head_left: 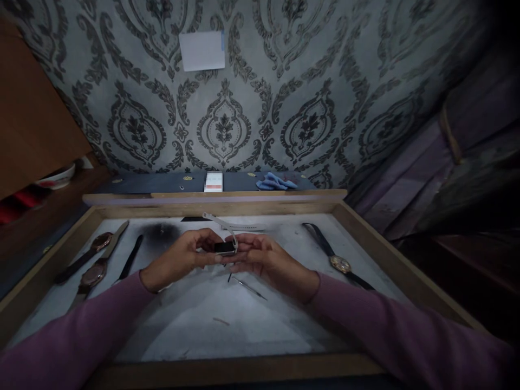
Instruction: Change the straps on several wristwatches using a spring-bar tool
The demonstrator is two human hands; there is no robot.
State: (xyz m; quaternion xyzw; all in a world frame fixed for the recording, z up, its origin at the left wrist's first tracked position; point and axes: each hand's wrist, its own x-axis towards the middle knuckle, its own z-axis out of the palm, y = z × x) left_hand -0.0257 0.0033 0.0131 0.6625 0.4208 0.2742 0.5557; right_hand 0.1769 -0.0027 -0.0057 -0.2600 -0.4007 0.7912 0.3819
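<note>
Between my two hands is a smartwatch [225,247] with a dark rectangular face and a pale strap [219,221] that sticks up and away from me. My left hand [187,253] grips the watch at its left side, thumb along the near edge. The fingers of my right hand [271,261] are closed on its right side, by the strap joint. Just below the hands a thin metal tool [249,289], like a small screwdriver, lies on the white surface. Another light strap with holes [246,227] lies flat behind the watch.
A wooden-rimmed tray [211,208] surrounds the white surface. Several wristwatches lie at its left, among them a brown one [92,275], and a gold-faced watch [340,264] lies at right. On the ledge behind are a phone [213,182] and a blue cloth [276,182].
</note>
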